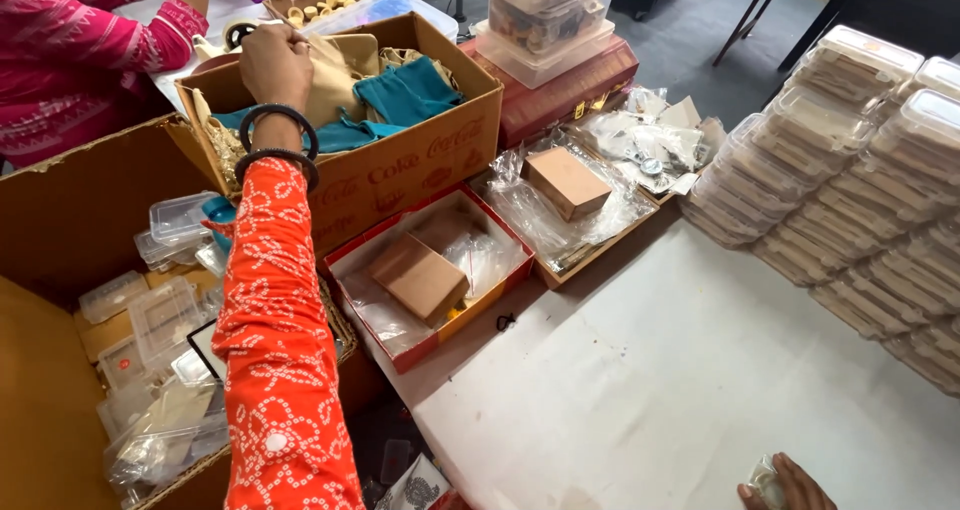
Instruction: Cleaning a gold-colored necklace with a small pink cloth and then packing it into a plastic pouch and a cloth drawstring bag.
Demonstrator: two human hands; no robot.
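- Left hand (275,62) reaches far out to 11 o'clock, arm in an orange dotted sleeve (275,370), dark bangles (278,140) at the wrist.
- Fingers (292,40) curl down onto a beige pouch (340,75) at the far-left end of the carton (400,165). They appear to pinch its top edge, but the hold is partly hidden by the knuckles.
- The pouch lies at 1 o'clock from the knuckles, touching the fingertips. Its long axis runs roughly from 8 to 2 o'clock.
- Teal pouches (405,95) lie just beside it, toward 3 o'clock, inside the same carton.
- Right hand (790,485) sits at the frame's bottom edge, at 5 o'clock, on the white table (680,370). It is closed around a small clear packet (765,480).
- The left hand is by far the nearer to the beige pouch; the right hand is well apart from it.
- Near side of the carton: a red tray (345,260) with a brown box (418,278) in it.
- Stacked clear boxes (860,170) stand at 2 o'clock.
- Another person's pink sleeve (80,50) shows at 10 o'clock, apart from the carton.
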